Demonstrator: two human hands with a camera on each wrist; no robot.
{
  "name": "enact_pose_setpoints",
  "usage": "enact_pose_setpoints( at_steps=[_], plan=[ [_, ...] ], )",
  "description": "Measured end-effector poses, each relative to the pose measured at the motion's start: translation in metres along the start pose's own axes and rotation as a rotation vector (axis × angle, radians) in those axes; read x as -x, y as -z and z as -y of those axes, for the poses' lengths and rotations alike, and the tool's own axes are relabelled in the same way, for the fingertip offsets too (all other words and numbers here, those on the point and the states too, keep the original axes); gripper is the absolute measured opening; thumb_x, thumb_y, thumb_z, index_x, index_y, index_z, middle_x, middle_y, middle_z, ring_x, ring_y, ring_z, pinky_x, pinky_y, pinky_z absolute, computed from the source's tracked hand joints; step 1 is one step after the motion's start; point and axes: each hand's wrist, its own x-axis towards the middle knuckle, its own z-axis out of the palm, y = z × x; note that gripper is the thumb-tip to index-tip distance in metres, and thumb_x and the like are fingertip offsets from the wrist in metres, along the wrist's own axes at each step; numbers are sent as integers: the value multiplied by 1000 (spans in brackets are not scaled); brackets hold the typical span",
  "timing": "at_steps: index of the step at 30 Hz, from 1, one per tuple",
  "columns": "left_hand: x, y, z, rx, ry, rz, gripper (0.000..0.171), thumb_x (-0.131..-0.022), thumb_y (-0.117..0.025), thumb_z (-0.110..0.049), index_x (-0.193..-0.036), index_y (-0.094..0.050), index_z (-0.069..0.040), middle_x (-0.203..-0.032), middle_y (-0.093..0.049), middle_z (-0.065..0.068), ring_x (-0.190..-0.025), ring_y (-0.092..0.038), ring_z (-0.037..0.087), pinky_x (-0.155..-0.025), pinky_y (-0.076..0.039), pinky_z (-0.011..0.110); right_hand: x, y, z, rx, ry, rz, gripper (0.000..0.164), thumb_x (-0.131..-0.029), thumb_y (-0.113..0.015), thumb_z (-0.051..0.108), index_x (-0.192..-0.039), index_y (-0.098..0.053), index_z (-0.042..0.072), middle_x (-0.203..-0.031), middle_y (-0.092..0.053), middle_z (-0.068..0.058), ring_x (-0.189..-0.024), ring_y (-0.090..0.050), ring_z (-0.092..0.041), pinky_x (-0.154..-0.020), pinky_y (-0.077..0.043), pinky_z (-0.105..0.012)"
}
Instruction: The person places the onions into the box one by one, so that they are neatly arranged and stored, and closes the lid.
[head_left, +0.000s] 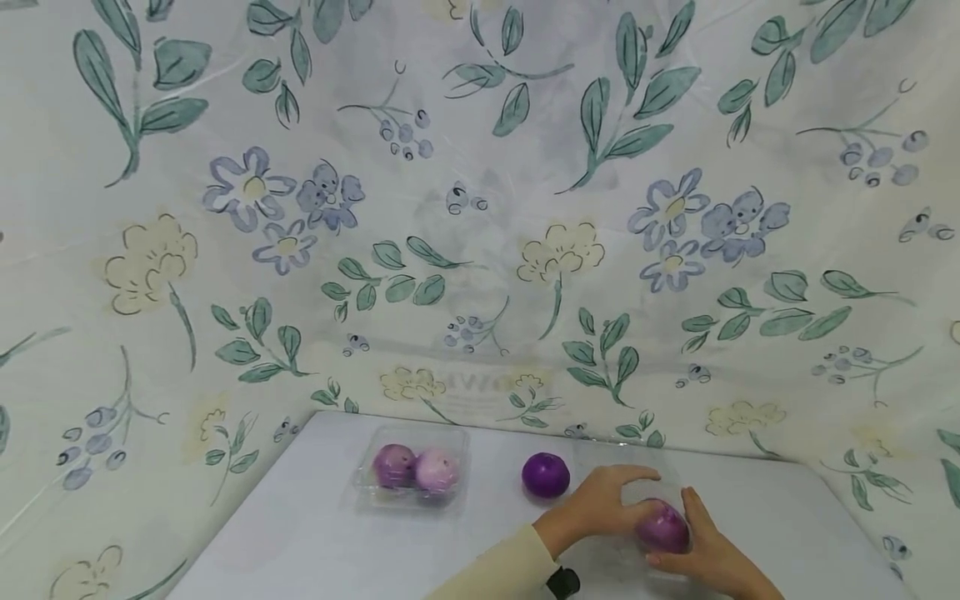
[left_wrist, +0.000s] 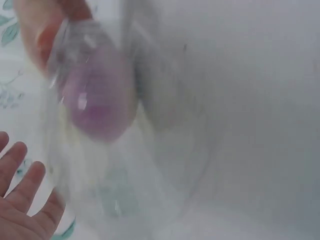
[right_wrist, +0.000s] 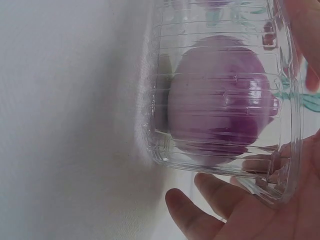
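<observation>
The left hand point(head_left: 603, 500) and right hand point(head_left: 712, 550), fingers spread loosely, flanked a purple onion point(head_left: 664, 528) inside a clear plastic box point(right_wrist: 215, 170), while a darker onion point(head_left: 546, 476) sat just beyond the left wrist and a two-onion clamshell point(head_left: 420, 433) lay farther left.

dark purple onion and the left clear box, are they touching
Apart: the head view shows bare white tabletop between the dark purple onion and the left clear box.

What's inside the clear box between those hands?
The right wrist view shows one purple onion inside the clear box; its far side is hidden behind its own bulk.
</observation>
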Motion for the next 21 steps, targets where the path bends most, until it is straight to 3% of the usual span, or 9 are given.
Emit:
enact_pose_setpoints(
  at_steps=[7, 12, 21],
  plan=[
    [4, 23, 9, -2, 11, -85, 39, -96, -64, -31, -131, -63, -12, -131, -67, 1, -125, -60, 11, -105, -45, 21, -2, -2, 3, -7, -53, 2, 130, -80, -79, 42, -149, 16, -13, -154, 15, -41, -141, 7, -62, -109, -1, -72],
    [8, 37, 19, 8, 33, -78, 39, -97, -63, -32, -131, -63, -13, -132, -66, 1, -125, -60, 12, -105, -46, 22, -4, -3, 4, -2, -85, -3, 130, -80, -79, 45, -150, 14, -13, -154, 13, -41, -140, 3, -63, -107, -4, -76],
    [16, 55, 36, 27, 113, -110, 37, -96, -63, -31, -128, -65, -13, -131, -67, 2, -125, -60, 16, -105, -48, 29, -4, -4, 4, 10, -64, -11, 129, -81, -79, 44, -148, 13, -16, -154, 12, -43, -140, 3, -63, -108, -2, -74]
  ],
)
